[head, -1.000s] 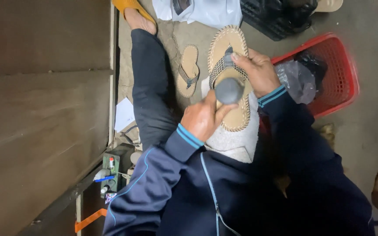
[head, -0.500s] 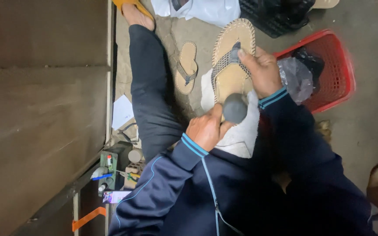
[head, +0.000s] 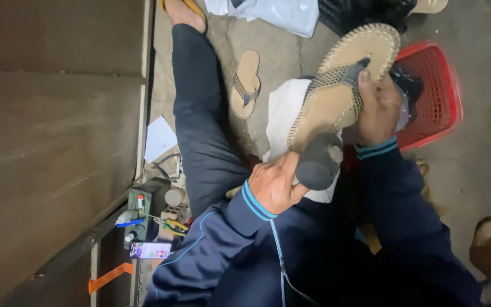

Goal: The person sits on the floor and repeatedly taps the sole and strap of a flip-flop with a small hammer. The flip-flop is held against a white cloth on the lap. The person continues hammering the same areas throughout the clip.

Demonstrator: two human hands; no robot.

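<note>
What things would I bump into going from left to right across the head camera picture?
Brown wooden panel → white paper sheet → tan woven sandal on the floor → left hand → right hand → red plastic basket.

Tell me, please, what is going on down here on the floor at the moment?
A person in a dark blue track jacket sits on the floor working on a tan sandal. The right hand grips the sandal by its woven strap and holds it up. The left hand holds a rounded grey stone-like tool against the sandal's heel end. A white cloth lies on the lap, a second sandal lies on the ground, and a red basket stands beside.
</note>
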